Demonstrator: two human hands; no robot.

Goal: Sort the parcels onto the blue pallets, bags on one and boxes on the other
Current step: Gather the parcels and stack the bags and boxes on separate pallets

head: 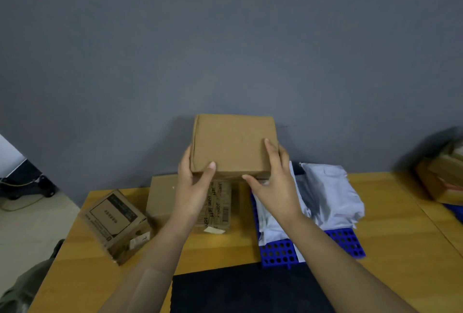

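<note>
Brown cardboard fills the middle of our view: we hold a plain box (234, 146) in the air above a wooden table (390, 212), in front of a grey wall. Our left hand (194, 182) clasps its left side with the thumb on top, and our right hand (274, 180) clasps its right side and front corner. To the right, a blue pallet (283, 253) already carries a heap of pale plastic mailer bags (330, 197), so the bag sorting seems well along. Just below the lifted box sit a printed carton (220, 203) and another plain one (161, 200), with a tilted, labelled carton (116, 225) at the left; we cannot tell whether a pallet lies beneath them. More cartons (443, 177) blur at the far right edge, probably still unsorted.
</note>
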